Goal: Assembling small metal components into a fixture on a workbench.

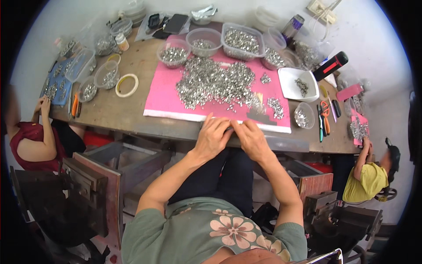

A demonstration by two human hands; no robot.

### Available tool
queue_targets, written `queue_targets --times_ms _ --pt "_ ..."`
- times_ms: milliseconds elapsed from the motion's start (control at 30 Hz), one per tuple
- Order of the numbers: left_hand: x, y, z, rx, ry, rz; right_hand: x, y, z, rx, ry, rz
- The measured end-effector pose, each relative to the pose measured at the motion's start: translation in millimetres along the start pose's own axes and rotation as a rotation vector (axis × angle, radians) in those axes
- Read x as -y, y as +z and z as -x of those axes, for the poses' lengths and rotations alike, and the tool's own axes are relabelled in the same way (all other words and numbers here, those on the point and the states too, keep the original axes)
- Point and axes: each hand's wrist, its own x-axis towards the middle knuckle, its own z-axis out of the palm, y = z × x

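Observation:
My left hand (pixel 213 135) and my right hand (pixel 252 138) meet at the near edge of the table, over the front border of a pink mat (pixel 160 94). The fingers of both are bent and closed in a pinch, almost touching each other. Whatever small thing they hold is hidden by the fingers. Beyond them a wide pile of small shiny silver metal pieces (pixel 215 81) covers the middle of the mat. To its right lie a smaller group of silver pieces (pixel 275 108) and a tiny heap (pixel 265 78).
Behind the pile stand plastic tubs (pixel 204 35) of silver pieces. A white tray (pixel 288 88), orange-handled pliers (pixel 325 116) and a black bottle (pixel 330 66) are on the right. A tape roll (pixel 127 85) lies left. One person (pixel 33 141) works at each side.

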Motion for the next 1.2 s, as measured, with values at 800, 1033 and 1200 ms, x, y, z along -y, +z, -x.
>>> queue_targets --times_ms 800,1033,1200 --pt "160.4 -55.4 -116.9 -0.092 -0.174 -0.376 -147.6 37.4 -67.5 -0.217 0.634 -0.067" --pt "158.9 -61.7 -121.4 -0.001 -0.189 -0.415 -42.8 -5.2 -19.3 -0.126 0.460 -0.440" --pt "157.6 -56.4 -121.9 -0.052 -0.168 -0.404 -8.1 1.8 -4.3 -0.114 0.326 -0.340"
